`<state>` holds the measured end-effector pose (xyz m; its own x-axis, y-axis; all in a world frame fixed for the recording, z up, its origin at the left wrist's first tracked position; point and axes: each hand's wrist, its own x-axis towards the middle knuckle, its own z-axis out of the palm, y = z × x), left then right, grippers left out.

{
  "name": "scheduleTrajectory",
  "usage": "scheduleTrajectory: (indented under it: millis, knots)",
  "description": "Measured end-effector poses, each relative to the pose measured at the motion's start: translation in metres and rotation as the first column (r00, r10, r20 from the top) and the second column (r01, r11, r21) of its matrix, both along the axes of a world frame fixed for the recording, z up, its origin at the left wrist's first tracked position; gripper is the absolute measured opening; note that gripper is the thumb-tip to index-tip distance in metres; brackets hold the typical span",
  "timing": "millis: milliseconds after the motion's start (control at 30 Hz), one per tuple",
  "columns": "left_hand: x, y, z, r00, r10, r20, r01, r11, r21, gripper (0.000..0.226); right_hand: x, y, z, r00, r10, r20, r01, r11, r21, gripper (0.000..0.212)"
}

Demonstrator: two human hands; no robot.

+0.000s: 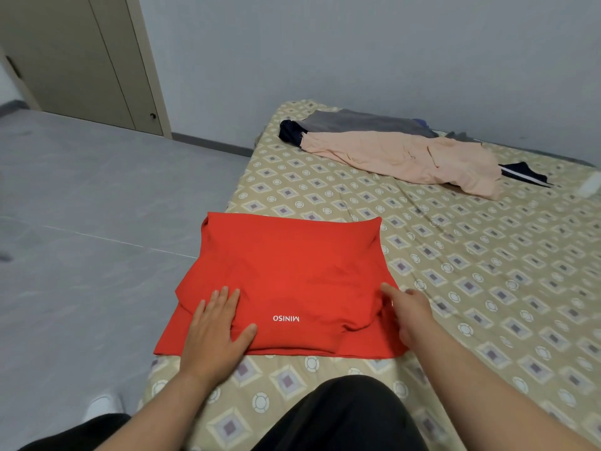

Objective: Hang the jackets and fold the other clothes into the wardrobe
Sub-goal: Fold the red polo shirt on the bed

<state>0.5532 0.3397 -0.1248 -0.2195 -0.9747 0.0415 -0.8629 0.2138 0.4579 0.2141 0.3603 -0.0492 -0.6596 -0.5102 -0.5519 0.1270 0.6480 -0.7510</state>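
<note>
A red shirt with white MINISO lettering lies partly folded at the near left edge of the bed. My left hand presses flat on its near left part, fingers straight. My right hand is at the shirt's right edge, its fingers curled round the fabric there. Farther back on the bed lies a heap of clothes: a peach garment on top, a grey one behind it, and dark navy pieces at the heap's ends.
The bed has a beige diamond-patterned sheet and stands against a pale wall. Grey floor spreads to the left. A beige closed door is at the back left. My dark-trousered knee rests on the bed's near edge.
</note>
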Motion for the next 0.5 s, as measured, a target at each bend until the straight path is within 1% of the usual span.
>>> scheduleTrajectory:
  millis: [33, 67, 100, 133, 200, 300, 400, 500]
  knots:
    - [0.001, 0.005, 0.0, 1.0, 0.0, -0.019, 0.0, 1.0, 0.009, 0.085, 0.0, -0.005, 0.009, 0.986, 0.0, 0.168, 0.0, 1.0, 0.0, 0.04]
    - [0.001, 0.01, 0.0, 0.999, 0.003, -0.05, -0.002, 1.0, 0.023, 0.083, 0.002, -0.009, 0.018, 0.968, 0.011, 0.251, -0.012, 1.0, 0.003, 0.022]
    - [0.002, 0.013, 0.002, 0.995, 0.016, -0.096, -0.012, 0.999, 0.038, 0.08, 0.006, -0.014, 0.025, 0.956, 0.045, 0.288, -0.04, 0.999, -0.021, 0.009]
    - [0.004, 0.015, 0.002, 0.987, 0.033, -0.155, -0.024, 0.998, 0.057, 0.076, 0.012, -0.02, 0.03, 0.957, 0.079, 0.279, -0.064, 0.996, -0.062, 0.01]
    - [0.006, 0.016, 0.007, 0.951, 0.092, -0.296, -0.066, 0.993, 0.099, 0.071, 0.033, -0.036, 0.042, 0.966, 0.144, 0.214, -0.109, 0.98, -0.169, 0.025]
    - [0.006, 0.008, 0.023, 0.84, 0.208, -0.5, -0.153, 0.977, 0.15, 0.056, 0.085, -0.056, 0.054, 0.963, 0.237, 0.132, -0.191, 0.938, -0.29, 0.042]
    - [0.01, -0.006, 0.04, 0.694, 0.322, -0.644, -0.225, 0.947, 0.231, 0.041, 0.146, -0.069, 0.046, 0.926, 0.373, 0.061, -0.336, 0.886, -0.319, 0.045]
    - [0.025, -0.018, 0.041, 0.594, 0.408, -0.693, -0.273, 0.913, 0.303, 0.033, 0.195, -0.071, 0.017, 0.862, 0.506, 0.025, -0.48, 0.833, -0.274, 0.048]
